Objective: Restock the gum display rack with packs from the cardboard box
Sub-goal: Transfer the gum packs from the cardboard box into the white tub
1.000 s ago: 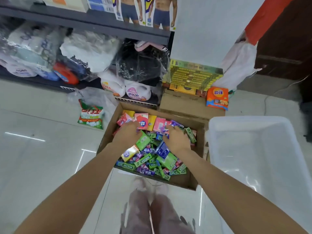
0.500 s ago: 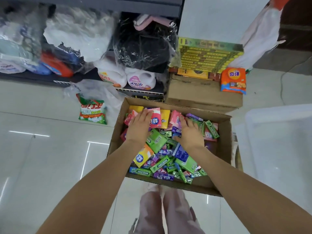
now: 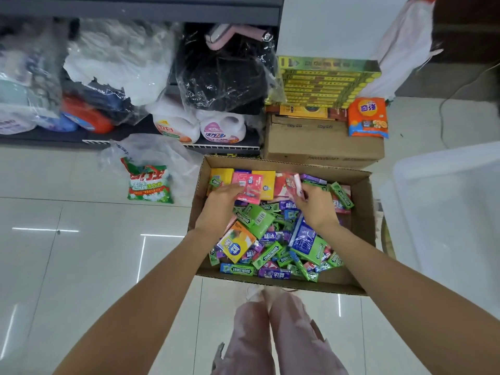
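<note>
An open cardboard box (image 3: 362, 212) stands on the floor in front of me, full of loose gum packs (image 3: 257, 220) in green, purple, yellow and pink. Both hands reach to its far side. My left hand (image 3: 217, 205) grips a pink pack (image 3: 249, 185) by its near edge. My right hand (image 3: 318, 208) pinches a red and pink pack (image 3: 292, 184), lifted and tilted above the pile. The yellow-green tiered gum display rack (image 3: 326, 82) sits behind the box, on top of a closed carton.
The closed carton (image 3: 322, 144) also bears an orange snack bag (image 3: 368, 117). A white plastic bin (image 3: 446, 212) stands to the right. A green detergent bag (image 3: 148, 182) lies on the floor at left. Behind it is a low shelf (image 3: 227, 147) with bottles and wrapped goods.
Both hands slid from the middle of the pile to the box's far side. The left took hold of a pink pack and the right lifted a red and pink one.
</note>
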`<state>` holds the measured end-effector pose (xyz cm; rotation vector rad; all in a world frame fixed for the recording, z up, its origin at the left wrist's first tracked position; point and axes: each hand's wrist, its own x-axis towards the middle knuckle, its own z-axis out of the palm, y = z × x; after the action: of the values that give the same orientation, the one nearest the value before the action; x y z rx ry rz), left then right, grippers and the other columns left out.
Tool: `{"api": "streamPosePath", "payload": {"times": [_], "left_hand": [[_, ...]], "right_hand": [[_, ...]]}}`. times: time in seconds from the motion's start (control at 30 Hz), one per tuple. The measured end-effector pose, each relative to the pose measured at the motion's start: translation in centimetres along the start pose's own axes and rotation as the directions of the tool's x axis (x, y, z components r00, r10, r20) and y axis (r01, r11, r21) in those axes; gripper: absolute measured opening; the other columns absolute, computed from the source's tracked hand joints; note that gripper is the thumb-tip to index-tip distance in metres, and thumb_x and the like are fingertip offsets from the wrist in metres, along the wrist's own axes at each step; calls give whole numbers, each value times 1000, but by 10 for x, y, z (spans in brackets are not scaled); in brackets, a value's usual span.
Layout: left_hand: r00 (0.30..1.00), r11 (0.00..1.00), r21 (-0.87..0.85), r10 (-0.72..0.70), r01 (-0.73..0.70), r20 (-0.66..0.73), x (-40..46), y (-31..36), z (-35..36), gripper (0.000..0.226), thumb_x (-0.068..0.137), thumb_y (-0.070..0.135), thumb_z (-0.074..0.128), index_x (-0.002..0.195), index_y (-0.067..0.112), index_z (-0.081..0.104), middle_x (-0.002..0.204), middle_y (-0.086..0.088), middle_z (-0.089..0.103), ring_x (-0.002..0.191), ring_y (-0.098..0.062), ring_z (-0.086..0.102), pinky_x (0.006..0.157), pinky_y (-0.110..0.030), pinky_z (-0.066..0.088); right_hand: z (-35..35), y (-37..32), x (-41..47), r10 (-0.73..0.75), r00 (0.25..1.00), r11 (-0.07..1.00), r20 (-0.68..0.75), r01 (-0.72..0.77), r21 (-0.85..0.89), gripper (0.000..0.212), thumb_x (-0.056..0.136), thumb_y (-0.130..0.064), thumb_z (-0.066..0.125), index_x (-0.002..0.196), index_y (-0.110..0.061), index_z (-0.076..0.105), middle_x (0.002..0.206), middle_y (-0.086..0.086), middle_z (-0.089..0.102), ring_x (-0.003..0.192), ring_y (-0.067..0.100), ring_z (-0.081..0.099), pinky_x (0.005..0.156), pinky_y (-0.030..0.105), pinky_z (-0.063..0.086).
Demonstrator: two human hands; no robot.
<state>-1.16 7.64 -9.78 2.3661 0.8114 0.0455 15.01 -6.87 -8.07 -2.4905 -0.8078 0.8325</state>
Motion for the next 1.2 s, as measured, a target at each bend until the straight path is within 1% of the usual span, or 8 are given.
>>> {"api": "streamPosePath", "payload": {"times": [0.17, 0.37, 0.43, 0.7, 0.83, 0.97, 1.07, 1.2], "left_hand": [[977, 977, -127, -184, 170, -107, -8, 27, -24, 31, 94, 1, 48, 121, 7, 62, 102, -15, 69, 77, -20, 61, 69, -13, 39], [957, 858, -451, -289, 245, -31, -5, 78, -39, 21, 89, 23, 61, 91, 3, 65, 88, -12, 72, 73, -18, 68, 69, -41, 54], [961, 814, -533, -277, 229, -10, -2, 102, -43, 13, 88, 16, 62, 94, 6, 67, 94, -10, 71, 67, 0, 66, 69, -37, 55], [967, 577, -791, -244, 204, 71, 11, 232, -34, 13, 89, 7, 60, 101, 8, 62, 89, -1, 70, 67, -2, 68, 57, -18, 53], [980, 642, -749, -193, 165, 50, 19, 292, -2, 13, 88, 7, 61, 101, 6, 63, 97, -10, 71, 69, -8, 67, 63, -31, 56], [998, 856, -516, -53, 25, -40, 29, 342, 41, 15, 88, 2, 58, 100, -3, 65, 77, -2, 65, 56, 2, 55, 56, -6, 43], [993, 974, -205, 80, -97, -92, 32, 366, 75, 27, 92, 3, 49, 114, 8, 64, 104, -11, 68, 90, -15, 62, 77, -8, 38], [978, 983, 96, 140, -155, 153, 21, 366, 129, 38, 99, 26, 38, 136, 18, 46, 138, -4, 50, 127, -22, 46, 104, -30, 34]], "right_hand": [[-18, -4, -21, 2, 1000, 973, -6, 0, 232, 9, 89, -12, 61, 85, -4, 65, 85, 16, 67, 79, 35, 60, 68, 37, 46], [-58, -5, -43, 91, 992, 839, -87, -29, 543, 19, 84, -11, 69, 99, -17, 60, 83, -7, 58, 78, 19, 64, 67, 33, 58], [-79, -2, -52, 71, 989, 803, -128, 19, 596, 20, 84, -11, 68, 100, -21, 59, 85, -8, 58, 78, 17, 65, 59, 26, 58], [-178, 62, -93, 119, 938, 716, -327, 148, 683, 18, 88, -17, 64, 105, -23, 59, 91, 3, 67, 81, 15, 68, 61, 28, 58], [-216, 119, -106, 230, 900, 727, -369, 94, 680, 20, 88, -16, 64, 107, -16, 59, 95, 6, 64, 83, 21, 66, 68, 35, 58], [-231, 178, -106, 232, 890, 837, -394, 23, 546, 15, 89, -11, 60, 102, -16, 63, 84, 0, 67, 74, 21, 64, 70, 38, 57], [-232, 212, -97, 165, 883, 935, -440, 2, 355, 16, 90, -16, 57, 103, -14, 66, 81, 4, 71, 66, 20, 61, 63, 27, 47], [-223, 239, -89, 63, 927, 986, -370, -116, -123, 29, 93, -15, 46, 117, -21, 61, 82, 8, 64, 79, 30, 59, 61, 32, 40]]}}
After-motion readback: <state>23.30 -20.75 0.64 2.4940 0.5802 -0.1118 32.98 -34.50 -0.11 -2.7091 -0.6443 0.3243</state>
